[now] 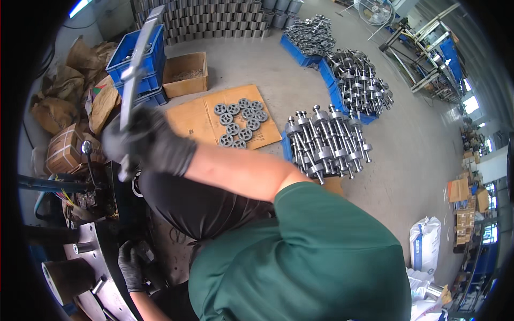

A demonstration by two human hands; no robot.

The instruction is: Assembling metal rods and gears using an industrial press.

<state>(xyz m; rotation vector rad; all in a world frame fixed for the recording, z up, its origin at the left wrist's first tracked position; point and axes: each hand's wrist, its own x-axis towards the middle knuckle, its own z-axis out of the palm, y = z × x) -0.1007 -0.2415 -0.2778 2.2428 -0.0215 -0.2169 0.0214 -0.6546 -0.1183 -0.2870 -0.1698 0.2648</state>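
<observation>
At the lower left, close against the grey machine plate (88,251), the left hand (130,266) in a dark glove rests down among dark parts beside the plate; its fingers curl downward, but whether they grip anything I cannot tell, since what lies under them is in shadow. Higher up, the right hand (147,140), also gloved, is clenched round the long grey metal lever (135,75), which rises steeply from the fist toward the upper left and is blurred along its length. A black-knobbed rod (87,155) stands just beside that fist.

To work the lever well, it seems best to keep the grip low and firm, the pull in line with the bar, and the lower hand out of the moving parts beneath.

Beyond the hands, crumpled brown paper sacks (80,69) and a strapped brown carton (63,151) crowd the left wall. Stacked blue crates (140,67) stand next to an open cardboard box (185,74). A flattened cardboard sheet (198,120) on the floor carries a cluster of grey toothed discs (239,122). To the right, blue trays heaped with steel shafts (326,144) run back in a row. Farthest off, a wall of grey metal rings (214,21) is stacked in courses. At the lower right stands a white sack (425,251) with a blue stripe, and brown cartons (460,190) line the right edge.
</observation>
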